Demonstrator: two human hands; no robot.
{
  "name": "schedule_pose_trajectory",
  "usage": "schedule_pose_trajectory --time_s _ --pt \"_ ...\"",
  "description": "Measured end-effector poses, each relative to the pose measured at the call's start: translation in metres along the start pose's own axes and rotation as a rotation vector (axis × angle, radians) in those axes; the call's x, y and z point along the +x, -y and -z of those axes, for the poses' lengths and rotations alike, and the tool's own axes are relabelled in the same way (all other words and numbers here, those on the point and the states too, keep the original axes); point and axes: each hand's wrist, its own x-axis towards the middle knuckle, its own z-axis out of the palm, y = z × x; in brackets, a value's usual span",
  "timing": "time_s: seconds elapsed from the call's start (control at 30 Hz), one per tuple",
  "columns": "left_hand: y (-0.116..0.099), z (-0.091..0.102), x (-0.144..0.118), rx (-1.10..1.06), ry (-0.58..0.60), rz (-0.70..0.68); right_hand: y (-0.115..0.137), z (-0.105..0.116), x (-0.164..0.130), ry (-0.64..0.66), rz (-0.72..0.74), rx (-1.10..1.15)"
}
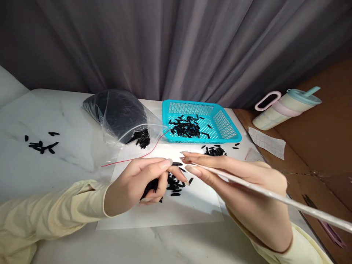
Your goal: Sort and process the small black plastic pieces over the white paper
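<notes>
My left hand [140,179] is closed, its thumb and forefinger pinching one small, slender black piece [176,163] that points right. More black pieces [150,187] are tucked in its curled fingers. Facing it, my right hand [247,183] pinches a long, thin white strand [275,197], which runs back past the wrist to the right edge; whether it is a cord or a rod I cannot tell. The fingertips of both hands are close but apart. Under them, a loose pile of black pieces [173,183] lies on a white sheet [121,220].
A turquoise basket [231,140] holding black pieces stands behind my hands, with a clear zip bag [118,117] of them to its left. Other black pieces [216,150] lie before the basket and at far left [41,147]. At right are a tumbler [286,106], a paper slip [268,142] and pink-handled tweezers [327,225].
</notes>
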Motion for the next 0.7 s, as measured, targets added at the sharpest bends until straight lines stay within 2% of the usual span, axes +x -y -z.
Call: schedule_pose_trajectory --time_s 0.13,0.33,0.47,0.57,0.7 --pt "0.0 0.0 -0.001 -0.002 0.003 0.001 0.0 0.013 0.005 -0.006 -0.187 0.071" --pt "0.001 0.0 -0.001 0.013 0.011 -0.018 0.015 0.023 0.014 0.117 -0.399 0.132" --pt "0.001 0.0 -0.001 0.004 0.04 -0.002 0.017 0.026 0.014 0.19 -0.406 0.127" --pt "0.001 0.0 -0.001 -0.003 0.025 0.004 0.012 0.027 0.012 0.19 -0.339 0.085" --pt "0.0 -0.001 -0.001 -0.031 0.021 0.019 0.005 0.026 0.011 0.203 -0.232 0.172"
